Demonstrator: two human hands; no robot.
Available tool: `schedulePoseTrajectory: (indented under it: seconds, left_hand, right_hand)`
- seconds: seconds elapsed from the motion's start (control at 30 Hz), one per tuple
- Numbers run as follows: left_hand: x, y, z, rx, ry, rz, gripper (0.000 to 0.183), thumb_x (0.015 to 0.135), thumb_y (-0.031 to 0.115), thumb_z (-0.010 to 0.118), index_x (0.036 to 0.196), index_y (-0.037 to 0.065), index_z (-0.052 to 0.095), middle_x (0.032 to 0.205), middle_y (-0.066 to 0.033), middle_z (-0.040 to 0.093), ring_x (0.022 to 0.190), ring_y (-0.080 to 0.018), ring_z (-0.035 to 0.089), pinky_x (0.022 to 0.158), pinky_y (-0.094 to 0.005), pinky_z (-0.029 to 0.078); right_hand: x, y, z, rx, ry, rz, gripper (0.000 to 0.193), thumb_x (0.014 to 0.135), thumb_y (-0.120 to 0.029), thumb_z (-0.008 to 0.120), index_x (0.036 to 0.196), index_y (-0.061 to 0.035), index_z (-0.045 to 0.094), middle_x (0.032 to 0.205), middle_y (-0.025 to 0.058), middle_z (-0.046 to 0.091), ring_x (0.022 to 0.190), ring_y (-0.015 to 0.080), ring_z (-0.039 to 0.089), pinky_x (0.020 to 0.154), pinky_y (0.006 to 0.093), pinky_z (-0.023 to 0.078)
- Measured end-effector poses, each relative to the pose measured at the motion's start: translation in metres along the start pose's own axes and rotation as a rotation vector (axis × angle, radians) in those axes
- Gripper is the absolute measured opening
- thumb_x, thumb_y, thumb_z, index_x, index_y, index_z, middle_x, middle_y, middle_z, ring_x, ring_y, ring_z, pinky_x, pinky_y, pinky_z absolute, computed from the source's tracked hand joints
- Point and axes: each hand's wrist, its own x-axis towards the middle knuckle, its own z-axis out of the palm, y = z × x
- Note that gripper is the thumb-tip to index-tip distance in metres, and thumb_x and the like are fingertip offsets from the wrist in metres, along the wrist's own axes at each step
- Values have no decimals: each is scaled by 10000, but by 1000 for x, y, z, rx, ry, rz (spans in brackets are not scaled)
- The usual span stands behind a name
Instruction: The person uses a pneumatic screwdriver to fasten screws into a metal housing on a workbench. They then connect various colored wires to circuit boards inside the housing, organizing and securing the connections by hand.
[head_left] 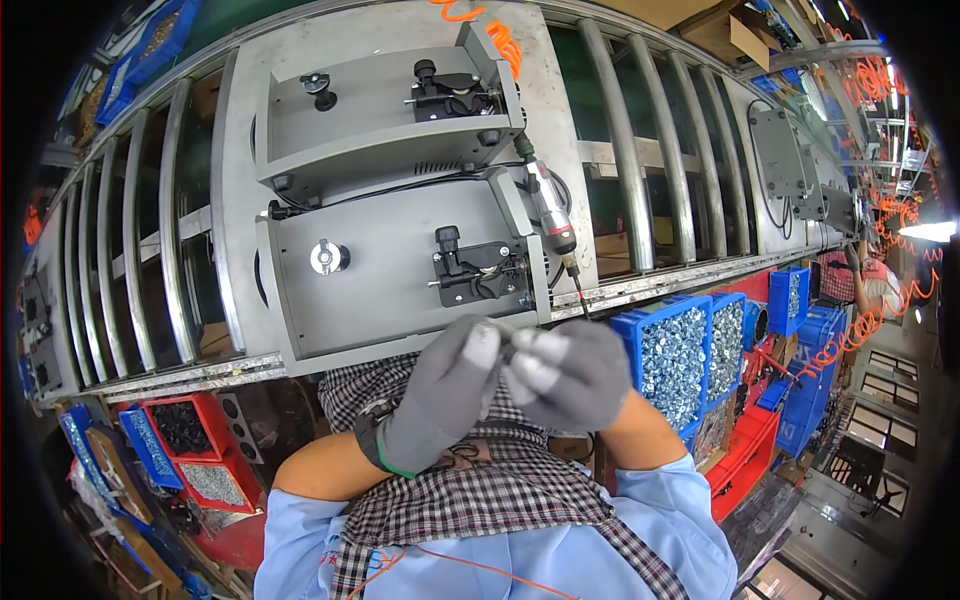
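Note:
My left hand (445, 395) and my right hand (580, 378), in grey gloves with white fingertips, meet in front of my apron at the near edge of the workbench. The fingers of both are pinched together around something small and dark that I cannot make out. Just beyond them lies a grey metal housing (375, 295) with its inside facing up. It carries a black bracket with a knob (480, 270) on the right and a silver wing-shaped knob (327, 257) on the left. A pneumatic screwdriver (548, 205) rests along the housing's right side, its bit toward me.
A second grey housing (385, 130) sits behind the first. Metal rollers (625, 150) run to both sides. Blue bins of small metal fasteners (672, 365) stand at my right; red bins (215, 485) stand at my left. An orange coiled hose (505, 45) hangs at the back.

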Motion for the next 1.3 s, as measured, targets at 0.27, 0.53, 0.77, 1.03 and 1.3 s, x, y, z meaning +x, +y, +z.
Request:
schedulePoseTrajectory:
  seconds: [0.27, 0.53, 0.77, 1.03, 1.3]
  left_hand:
    - [20, 3, -40, -560, 139, 296, 278, 892, 17, 428, 1151, -40, 512, 1132, -185, 597, 802, -196, 619, 584, -271, 531]
    - [18, 12, -33, -605, 152, 278, 350, 925, -30, 390, 1268, -48, 456, 1274, -229, 535, 1020, -268, 638, 765, -309, 594]
    - [9, 5, -39, 308, 155, 634, 288, 879, -9, 525, 1164, -32, 563, 1045, -142, 599, 828, -205, 627, 710, -308, 543]
    - [-2, 18, -29, 1010, 110, 767, 341, 734, 20, 686, 1069, 40, 623, 765, -107, 628, 630, -280, 624, 549, -352, 497]
    - [20, 57, -36, 1142, -43, 862, 331, 726, 52, 706, 1044, 56, 615, 767, -87, 627, 629, -268, 622, 532, -369, 495]
  right_hand:
    - [30, 72, -4, -181, -576, -57, 90, 684, -108, 689, 720, -91, 608, 777, 32, 614, 547, 196, 589, 497, 321, 477]
    - [32, 70, 5, -210, -780, 118, 86, 699, -179, 629, 688, -94, 633, 723, 68, 595, 605, 235, 635, 538, 371, 502]
    - [41, 33, 1, -335, -641, 186, 131, 753, -138, 681, 853, -60, 648, 881, 90, 653, 642, 227, 624, 567, 346, 498]
    - [6, -25, 10, 445, -147, 722, 174, 804, -102, 706, 960, -37, 669, 931, 125, 673, 721, 218, 636, 647, 304, 515]
    - [39, 11, -11, 637, -368, 803, 148, 791, -123, 729, 897, -27, 687, 884, 93, 680, 805, 232, 666, 712, 309, 529]
